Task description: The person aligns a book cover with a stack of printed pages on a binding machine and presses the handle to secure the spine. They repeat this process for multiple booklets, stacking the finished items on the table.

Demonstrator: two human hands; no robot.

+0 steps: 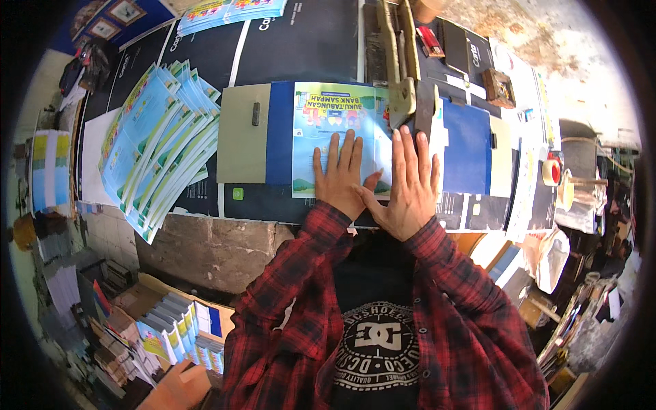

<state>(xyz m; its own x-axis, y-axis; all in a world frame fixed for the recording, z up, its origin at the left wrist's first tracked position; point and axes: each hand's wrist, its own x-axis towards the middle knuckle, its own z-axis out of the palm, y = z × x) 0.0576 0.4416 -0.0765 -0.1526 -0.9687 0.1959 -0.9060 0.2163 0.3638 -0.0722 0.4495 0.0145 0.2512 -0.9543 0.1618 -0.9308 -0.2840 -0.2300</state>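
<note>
Pressing flat w/ both palms: left hand (342, 176) and right hand (408, 184) lie side by side, fingers spread and open, gripping nothing, on a light-blue booklet (326, 133). Booklet sits on the blue bed (468, 147) of a stapler machine (403, 68) at the bench middle. Fanned stack of same booklets (160, 147) well to the left; more in a cardboard box (181, 331) below.

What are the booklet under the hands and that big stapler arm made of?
The booklet looks like glossy printed paper: thin, flat, bright colours, with a slight sheen. The stapler arm seems to be painted metal, likely cast: thick and rigid, in a dull olive coat. Both hands, left and right, press flat on the booklet.
</note>
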